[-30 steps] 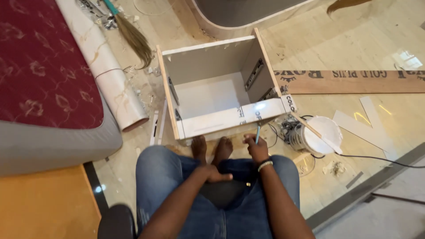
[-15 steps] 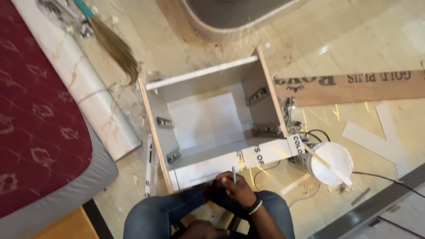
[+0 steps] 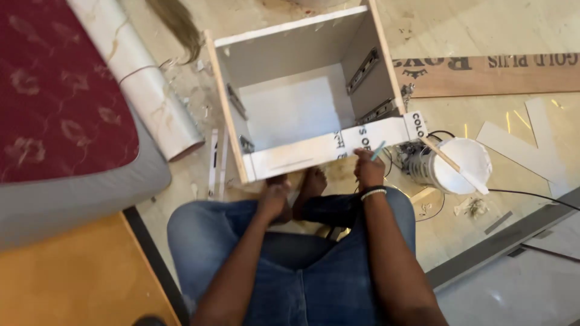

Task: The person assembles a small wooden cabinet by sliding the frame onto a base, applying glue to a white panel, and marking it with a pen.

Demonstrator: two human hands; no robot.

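The right hand (image 3: 367, 169) pinches a thin, light pencil (image 3: 378, 150) by the stiff, heavy-looking wooden box (image 3: 302, 96), best held by its side walls, while the left hand (image 3: 273, 200) seems to rest curled and empty.

Open-fronted white laminate cabinet box w/ pale wood edges (image 3: 290, 108), lay on tiled floor, opening faced up, metal drawer slides on inner sides, thin light-blue pencil (image 3: 378, 150), tilted, tip touched box's near front panel

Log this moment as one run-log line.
right hand: holds pencil at cabinet box front edge | left hand: rests by foot | white tub to the right
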